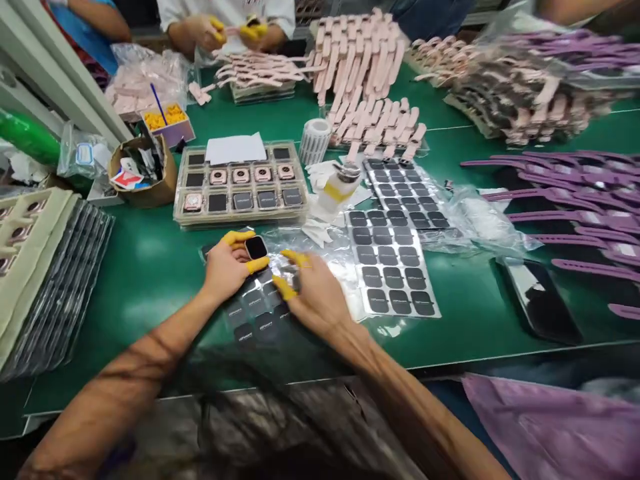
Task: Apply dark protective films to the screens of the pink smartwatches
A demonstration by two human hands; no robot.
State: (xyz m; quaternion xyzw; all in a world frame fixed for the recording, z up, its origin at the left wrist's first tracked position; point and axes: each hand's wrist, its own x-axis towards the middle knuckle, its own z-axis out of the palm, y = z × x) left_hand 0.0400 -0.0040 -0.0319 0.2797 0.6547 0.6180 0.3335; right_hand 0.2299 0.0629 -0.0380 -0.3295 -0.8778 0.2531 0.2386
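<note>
In my left hand (226,265), closed with yellow finger cots on its fingertips, is a small watch case (256,247), its black screen facing up. Just to the right, my right hand (317,288) has its cot-covered thumb and forefinger apart. I make out nothing held between them, though the shiny plastic behind blurs that gap. Below both hands lies a sheet of dark square stickers (265,323). Another sticker sheet (395,263) lies right of my right hand. Behind my hands a clear tray (240,217) carries watch cases and dark squares, with white paper (236,149) on top.
A clear bottle with yellowish liquid (340,190) and a white roll (315,141) stand behind my right hand. Stacked trays (55,280) rise at left, near a cardboard box (145,190). A phone (539,300) and purple straps (575,193) lie right. Across the table, a person handles pink straps (265,67).
</note>
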